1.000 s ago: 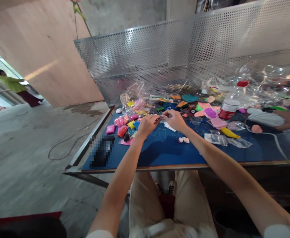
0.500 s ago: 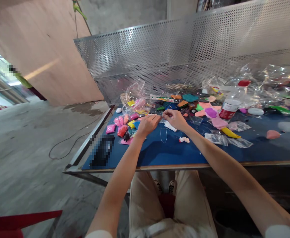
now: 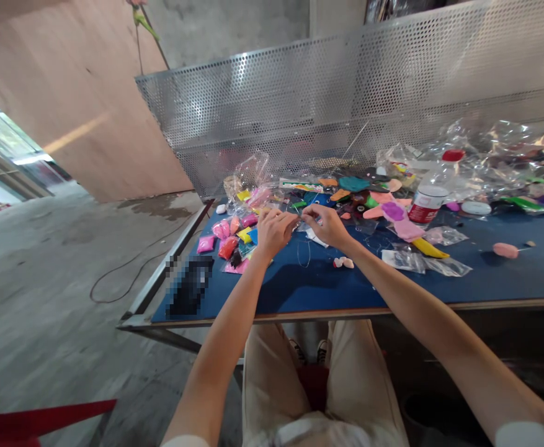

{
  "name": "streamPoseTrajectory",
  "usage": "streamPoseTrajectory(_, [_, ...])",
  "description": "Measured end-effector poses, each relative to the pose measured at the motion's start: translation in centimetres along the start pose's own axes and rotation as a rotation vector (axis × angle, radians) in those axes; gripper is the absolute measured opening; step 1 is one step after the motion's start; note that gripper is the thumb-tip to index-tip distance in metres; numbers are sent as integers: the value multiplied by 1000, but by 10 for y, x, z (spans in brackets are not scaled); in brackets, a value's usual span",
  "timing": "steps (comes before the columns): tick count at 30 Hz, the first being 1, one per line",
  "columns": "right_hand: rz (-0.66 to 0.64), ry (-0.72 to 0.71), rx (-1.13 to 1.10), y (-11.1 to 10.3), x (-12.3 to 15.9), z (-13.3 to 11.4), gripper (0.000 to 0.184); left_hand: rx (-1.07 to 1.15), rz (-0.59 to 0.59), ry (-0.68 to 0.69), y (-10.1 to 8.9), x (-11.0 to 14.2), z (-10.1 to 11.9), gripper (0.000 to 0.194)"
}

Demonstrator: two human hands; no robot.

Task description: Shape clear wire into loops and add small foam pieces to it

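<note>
Close together over the middle of the blue table mat (image 3: 327,285), both my hands are closed in a pinch. Between my left hand (image 3: 275,230) and my right hand (image 3: 326,225) runs a thin pale thread (image 3: 309,249), with a loop of it hanging below the fingers. Whether it is thread or fine wire is hard to tell. A small white piece (image 3: 316,237) lies under my right hand. Nearer the front edge rest small pinkish-white lumps (image 3: 345,262). Little bags of coloured clay (image 3: 227,247) lie beside my left hand.
To the right stand a red-capped plastic bottle (image 3: 427,195) and crumpled clear bags (image 3: 490,161). A yellow piece (image 3: 430,249) and a pink lump (image 3: 505,250) lie nearer. A dark blurred object (image 3: 190,285) is at the left corner. A perforated metal panel (image 3: 272,105) borders the back.
My hands stay pinched, with the left fingers slightly more raised and bent. A straight pale strand shows more plainly behind the hands. The pink lump at the right has turned, showing a thin stick.
</note>
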State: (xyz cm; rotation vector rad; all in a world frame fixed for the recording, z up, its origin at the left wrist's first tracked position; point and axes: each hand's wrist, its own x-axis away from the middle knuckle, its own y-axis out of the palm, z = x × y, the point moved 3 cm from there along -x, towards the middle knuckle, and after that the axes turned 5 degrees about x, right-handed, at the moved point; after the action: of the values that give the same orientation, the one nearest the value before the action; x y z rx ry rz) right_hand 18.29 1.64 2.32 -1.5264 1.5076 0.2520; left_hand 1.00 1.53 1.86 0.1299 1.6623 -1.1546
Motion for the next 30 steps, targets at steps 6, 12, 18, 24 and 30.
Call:
streamPoseTrajectory(6, [99,-39,30,-4,1,-2,17,236,140,-105,-3,-6,2,41])
streamPoseTrajectory(12, [63,17,27,-3,-1,14,13,656,101,-489,4,-3,-17,75])
streamPoseTrajectory(18, [21,20,37,-2,-1,16,12,948,-32,-724,10,1,-20,66])
streamPoseTrajectory(24, [-3,92,-23,-3,0,13,15,948,-81,-680,5,-2,-12,43])
streamPoseTrajectory(30, [-43,139,-126,-6,-2,10,26,831,-84,-568,2,-3,-7,32])
